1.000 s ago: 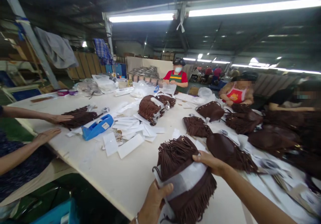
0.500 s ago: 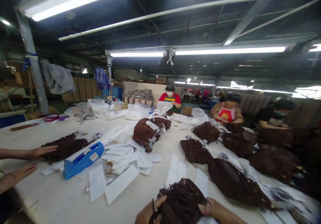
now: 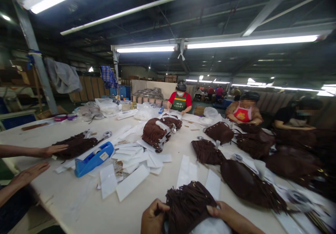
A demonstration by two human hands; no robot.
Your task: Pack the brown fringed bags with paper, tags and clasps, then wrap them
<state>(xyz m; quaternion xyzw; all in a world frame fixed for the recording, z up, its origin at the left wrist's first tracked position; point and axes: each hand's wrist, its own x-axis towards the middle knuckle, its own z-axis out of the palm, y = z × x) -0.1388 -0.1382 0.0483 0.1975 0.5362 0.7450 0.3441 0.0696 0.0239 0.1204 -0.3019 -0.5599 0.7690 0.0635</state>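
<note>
A dark brown fringed bag [image 3: 189, 206] is at the bottom middle, close to me, its strands hanging over the front. My left hand [image 3: 154, 215] is closed at its left side, with a dark strand between the fingers. On the right side, my right hand [image 3: 226, 213] grips the bag, thumb lying on top and the other fingers mostly hidden. Pale translucent plastic [image 3: 212, 226] shows beneath the bag, near my right hand. Just beyond it, white strips [image 3: 213, 184] lie flat on the table [image 3: 86, 206].
Several brown bags [image 3: 245, 178] crowd the right side. A blue tape dispenser [image 3: 94, 159] stands left of scattered white cards [image 3: 132, 183]. At far left, another person's hands [image 3: 31, 174] are by a fringed bag [image 3: 77, 146]. A person in a green apron [image 3: 180, 103] sits across.
The view has tipped down and shifted slightly left. My left hand has come up a little beside the bag, and more plastic shows under it. The person opposite has lowered a clear bag.
</note>
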